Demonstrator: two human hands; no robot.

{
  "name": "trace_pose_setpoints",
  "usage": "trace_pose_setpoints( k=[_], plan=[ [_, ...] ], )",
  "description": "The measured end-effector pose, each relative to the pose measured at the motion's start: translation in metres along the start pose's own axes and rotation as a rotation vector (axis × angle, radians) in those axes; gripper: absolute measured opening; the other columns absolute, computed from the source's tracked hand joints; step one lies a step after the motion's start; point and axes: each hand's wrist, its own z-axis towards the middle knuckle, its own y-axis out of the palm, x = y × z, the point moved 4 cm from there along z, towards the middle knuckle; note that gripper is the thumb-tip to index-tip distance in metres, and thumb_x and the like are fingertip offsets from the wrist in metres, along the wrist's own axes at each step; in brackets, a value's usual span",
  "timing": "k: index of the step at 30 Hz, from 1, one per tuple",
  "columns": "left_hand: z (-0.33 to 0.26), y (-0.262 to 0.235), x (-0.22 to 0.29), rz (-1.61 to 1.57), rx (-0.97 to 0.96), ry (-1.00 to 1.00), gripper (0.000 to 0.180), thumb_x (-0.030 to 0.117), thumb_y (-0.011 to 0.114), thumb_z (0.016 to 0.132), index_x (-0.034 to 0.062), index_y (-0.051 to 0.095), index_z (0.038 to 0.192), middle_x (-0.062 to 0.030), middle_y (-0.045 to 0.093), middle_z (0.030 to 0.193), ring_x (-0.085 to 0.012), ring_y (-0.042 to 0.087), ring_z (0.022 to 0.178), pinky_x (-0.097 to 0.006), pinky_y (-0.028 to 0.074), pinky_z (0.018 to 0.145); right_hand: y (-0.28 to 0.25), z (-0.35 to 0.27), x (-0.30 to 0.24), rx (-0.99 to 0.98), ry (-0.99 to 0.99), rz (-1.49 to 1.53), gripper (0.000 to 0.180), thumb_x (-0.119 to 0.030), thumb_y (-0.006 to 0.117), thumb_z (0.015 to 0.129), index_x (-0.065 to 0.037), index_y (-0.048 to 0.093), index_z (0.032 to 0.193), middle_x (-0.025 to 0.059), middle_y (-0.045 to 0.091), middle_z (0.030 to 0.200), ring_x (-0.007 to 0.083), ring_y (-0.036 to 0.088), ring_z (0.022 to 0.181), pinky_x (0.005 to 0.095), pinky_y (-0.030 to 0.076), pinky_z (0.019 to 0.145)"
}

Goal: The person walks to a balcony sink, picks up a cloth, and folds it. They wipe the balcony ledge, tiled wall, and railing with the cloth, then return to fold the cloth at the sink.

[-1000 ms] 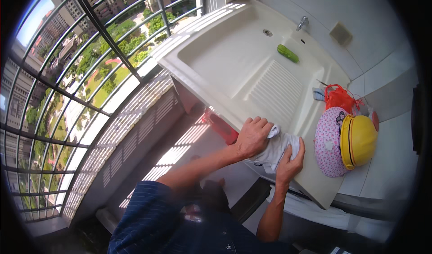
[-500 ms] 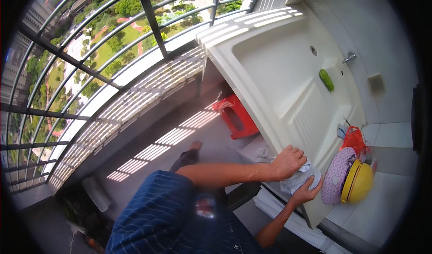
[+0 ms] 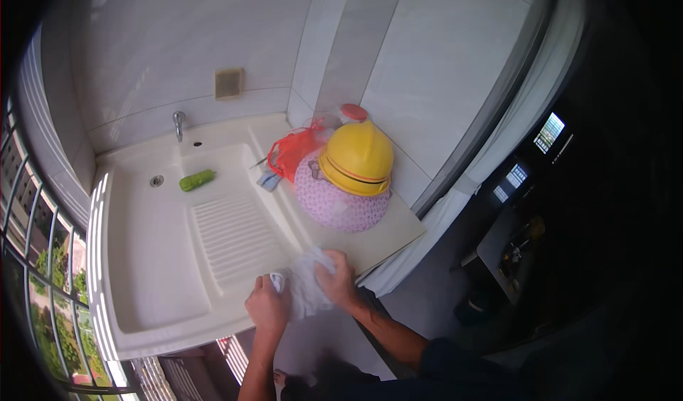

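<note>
Soft cloth, shiny sink

The white cloth (image 3: 307, 287) looks soft and crumpled. The cream sink (image 3: 153, 259) is smooth and shiny, with hard ridges on its washboard part. The yellow helmet (image 3: 357, 158) is glossy plastic. The pink cover (image 3: 334, 205) under it looks like thin matt cloth. The tap (image 3: 178, 124) is shiny metal.

White cloth (image 3: 306, 287) at cream sink (image 3: 153, 259) front rim. Green brush (image 3: 196, 180) in sink. Right of sink: yellow hat (image 3: 357, 156) on pink dotted hat (image 3: 334, 202), red bag (image 3: 295, 152) behind.
</note>
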Motion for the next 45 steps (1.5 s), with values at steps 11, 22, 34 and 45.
trace_pose_setpoints(
  k=[11,22,34,45],
  plan=[
    [-0.003,-0.004,-0.001,0.027,-0.006,-0.040,0.022,0.018,0.071,0.076,0.0019,0.056,0.078,-0.0161,0.060,0.077,-0.0407,0.059,0.065,-0.047,0.047,0.057,0.001,0.000,-0.013,-0.045,-0.055,0.057,0.019,-0.007,0.063,0.085,-0.004,0.061,0.104,0.0140,0.064,0.093,0.0321,0.063,0.085,0.0393,0.050,0.076],
    [0.000,0.000,0.023,-0.338,0.058,-0.362,0.014,0.005,0.063,0.087,-0.0037,0.064,0.097,-0.0105,0.068,0.087,-0.0161,0.061,0.077,-0.030,0.049,0.071,-0.007,0.006,-0.014,-0.107,-0.129,0.264,0.030,-0.005,0.062,0.080,-0.012,0.060,0.109,0.0096,0.059,0.088,0.0316,0.062,0.075,0.0397,0.050,0.063],
    [0.029,0.036,0.156,-0.575,0.176,-0.162,0.007,0.006,0.056,0.093,0.0002,0.057,0.097,-0.0011,0.054,0.085,-0.0111,0.052,0.079,-0.026,0.044,0.074,-0.125,0.074,0.019,0.122,-0.078,0.403,0.023,0.004,0.060,0.086,-0.007,0.059,0.107,0.0140,0.057,0.090,0.0339,0.062,0.081,0.0391,0.050,0.065],
    [0.127,0.180,0.325,-0.653,-0.268,0.462,0.030,-0.008,0.062,0.077,-0.0018,0.054,0.105,-0.0182,0.055,0.092,-0.0335,0.057,0.087,-0.037,0.046,0.079,-0.292,0.163,0.104,0.625,-0.026,-0.089,0.021,0.008,0.055,0.087,0.001,0.060,0.106,0.0135,0.058,0.096,0.0258,0.058,0.088,0.0322,0.046,0.079]
  ],
)
